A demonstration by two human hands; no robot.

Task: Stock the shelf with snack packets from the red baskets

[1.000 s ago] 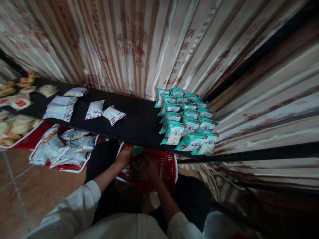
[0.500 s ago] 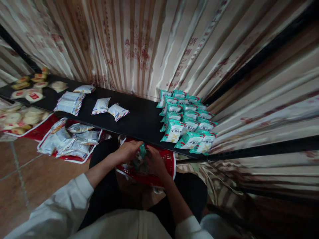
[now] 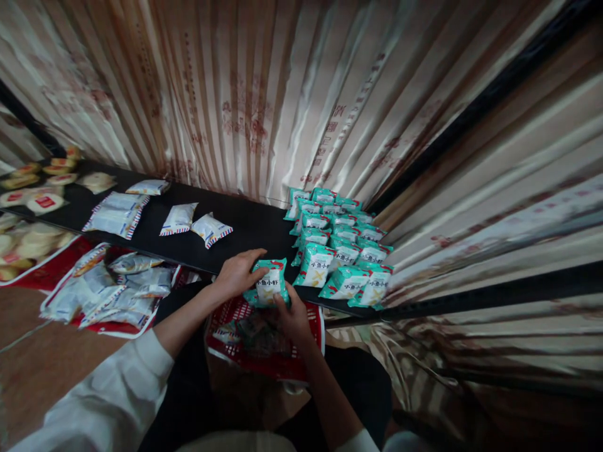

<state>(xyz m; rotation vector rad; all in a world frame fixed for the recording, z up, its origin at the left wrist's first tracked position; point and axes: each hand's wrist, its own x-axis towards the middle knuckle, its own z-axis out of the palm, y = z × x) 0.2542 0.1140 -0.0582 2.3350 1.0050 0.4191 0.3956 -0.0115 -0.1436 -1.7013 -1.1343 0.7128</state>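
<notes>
Between my two hands is a teal-and-white snack bag (image 3: 269,285), its printed front facing me. My left hand (image 3: 239,274) grips its left side, thumb over the front. At its lower right edge, my right hand (image 3: 294,312) pinches the bag with the thumb in front. Below them sits a red plastic basket (image 3: 315,326) between my knees, with a few more packets inside, dim and hard to make out. Just right of the held bag, rows of matching teal snack bags (image 3: 346,251) stand packed together on the black shelf (image 3: 254,229).
White bags with striped edges (image 3: 115,213) lie on the shelf's left half, with round pale packs (image 3: 46,199) farther left. Another red basket (image 3: 106,329) full of white bags stands below. A curtain (image 3: 264,94) hangs behind; black frame bars (image 3: 471,282) run at right.
Both hands have risen from the basket to the shelf's front edge, bringing up a teal snack bag that now shows its front. The view has shifted slightly.
</notes>
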